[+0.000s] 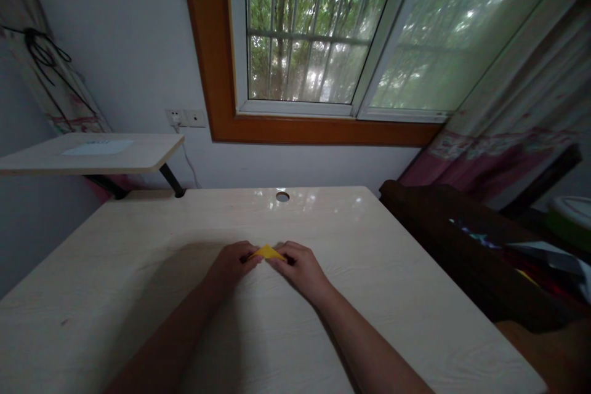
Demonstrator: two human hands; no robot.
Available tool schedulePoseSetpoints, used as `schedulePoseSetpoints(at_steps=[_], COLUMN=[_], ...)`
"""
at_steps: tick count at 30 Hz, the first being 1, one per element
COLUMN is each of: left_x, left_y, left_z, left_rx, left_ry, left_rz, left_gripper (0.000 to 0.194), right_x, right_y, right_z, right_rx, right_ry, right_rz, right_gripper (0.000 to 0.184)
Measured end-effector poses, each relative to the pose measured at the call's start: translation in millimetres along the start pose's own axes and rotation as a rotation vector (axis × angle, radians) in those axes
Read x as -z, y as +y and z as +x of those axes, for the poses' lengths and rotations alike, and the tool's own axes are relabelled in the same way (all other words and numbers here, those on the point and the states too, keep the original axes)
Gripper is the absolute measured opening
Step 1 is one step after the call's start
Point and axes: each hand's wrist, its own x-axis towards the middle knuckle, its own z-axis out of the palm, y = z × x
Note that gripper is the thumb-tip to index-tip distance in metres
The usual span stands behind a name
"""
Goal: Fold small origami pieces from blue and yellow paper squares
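A small yellow piece of folded paper (pixel 266 252) is between my two hands, its peak pointing toward the far side of the desk. My left hand (pixel 237 261) pinches its left corner, fingers curled and thumb toward the middle. On the other side, my right hand (pixel 300 265) grips the right corner in the same way. The thumbs nearly meet below the paper. Both hands are low over the pale wooden desk (pixel 194 345), and the paper's corners are hidden in the fingers.
At the back left a raised shelf (pixel 152 157) carries a white sheet (pixel 99 148). A round cable hole (pixel 282 196) lies near the back edge. Dark wooden furniture (pixel 443 246) holding assorted items borders the desk's right side. A barred window (pixel 314 37) is ahead.
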Motion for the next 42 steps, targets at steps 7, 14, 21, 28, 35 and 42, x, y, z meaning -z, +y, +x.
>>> schedulePoseSetpoints(at_steps=[7, 14, 21, 28, 35, 42], left_x=[2.4, 5.0, 9.5, 2.1, 1.0, 0.2], left_y=[-2, -2, 2, -8, -9, -7], left_z=[0, 0, 1, 0, -2, -2], left_rx=[0.082, 0.200, 0.240, 0.166, 0.137, 0.143], left_ry=[0.010, 0.036, 0.087, 0.045, 0.065, 0.050], left_rz=[-0.109, -0.227, -0.257, -0.181, -0.170, -0.222], left_gripper=[0.026, 0.029, 0.029, 0.031, 0.032, 0.032], right_x=[0, 1, 12, 3, 2, 2], right_y=[9, 18, 19, 7, 1, 0], right_z=[0, 1, 3, 2, 1, 1], right_rx=[-0.084, -0.279, -0.266, 0.087, 0.182, 0.183], right_ry=[0.112, 0.228, 0.419, 0.261, 0.210, 0.167], right_rz=[0.038, 0.284, 0.224, 0.036, -0.045, -0.073], right_gripper=[0.019, 0.027, 0.026, 0.020, 0.025, 0.036])
